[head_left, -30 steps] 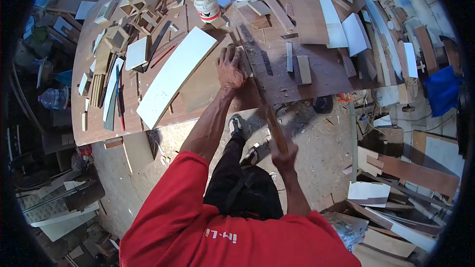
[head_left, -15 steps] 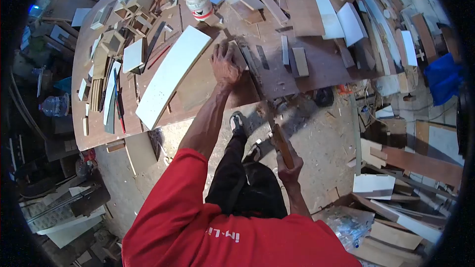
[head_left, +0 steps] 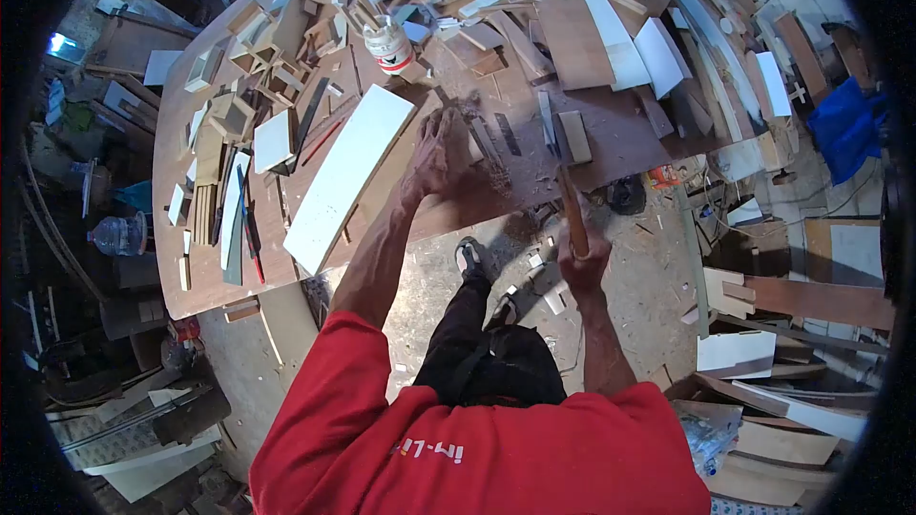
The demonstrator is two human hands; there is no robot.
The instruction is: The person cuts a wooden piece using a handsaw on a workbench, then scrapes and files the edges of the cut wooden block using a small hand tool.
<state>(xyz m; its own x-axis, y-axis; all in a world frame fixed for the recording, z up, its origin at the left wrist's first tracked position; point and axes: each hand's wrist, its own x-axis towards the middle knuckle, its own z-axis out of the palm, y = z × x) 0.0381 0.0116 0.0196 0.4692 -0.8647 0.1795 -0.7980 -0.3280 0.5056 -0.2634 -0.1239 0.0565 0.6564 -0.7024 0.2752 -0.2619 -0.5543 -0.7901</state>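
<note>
My left hand [head_left: 431,157] is over the near part of the workbench, just right of a long, white, curved-edge board [head_left: 351,176]. It is turned on its side and its fingers are smeared by motion, so whether they grip a piece of wood is unclear. My right hand [head_left: 584,262] is closed around the wooden handle [head_left: 571,210] of a tool, at the front edge of the bench. The handle points up toward a narrow grey strip [head_left: 547,119] and a small wood block [head_left: 574,137]. The tool's working end cannot be made out clearly.
Wood offcuts and small box-like pieces [head_left: 277,48] crowd the bench [head_left: 515,157]. A white tub [head_left: 387,46] stands among them. Red and dark pencil-like sticks [head_left: 250,229] lie at left. Scraps litter the floor [head_left: 429,296]; stacked boards [head_left: 821,300] line the right side.
My left hand has turned from lying flat on a brown board to a sideways pose, and that board no longer shows flat there. My right hand and the tool have moved forward and right.
</note>
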